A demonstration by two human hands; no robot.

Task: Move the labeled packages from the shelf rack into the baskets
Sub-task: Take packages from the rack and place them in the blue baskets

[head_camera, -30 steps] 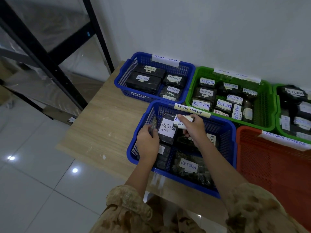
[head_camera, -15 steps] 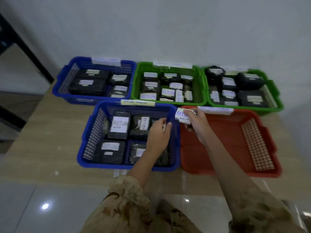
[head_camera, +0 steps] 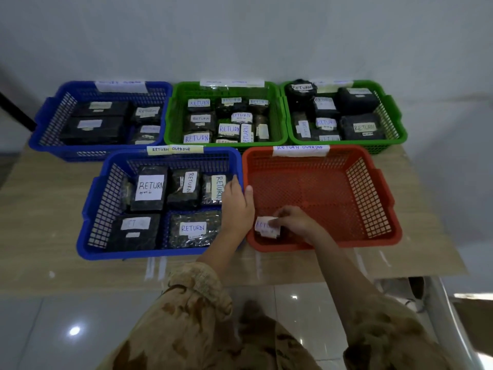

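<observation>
Your right hand (head_camera: 294,221) grasps a labeled package (head_camera: 266,227) at the near-left corner inside the red basket (head_camera: 373,198); your left hand (head_camera: 237,202), released, rests on the basket's left rim.

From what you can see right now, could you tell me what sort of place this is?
Probably a returns-sorting spot in a stockroom or small warehouse. Plastic baskets such as the orange basket carry "RETURN OVERDUE" tags, and dark wrapped packages bear handwritten "RETURN" labels, all on a low wooden table.

"RETURN" on packages (head_camera: 150,191), "RETURN OVERDUE" basket tags (head_camera: 174,149)
</observation>
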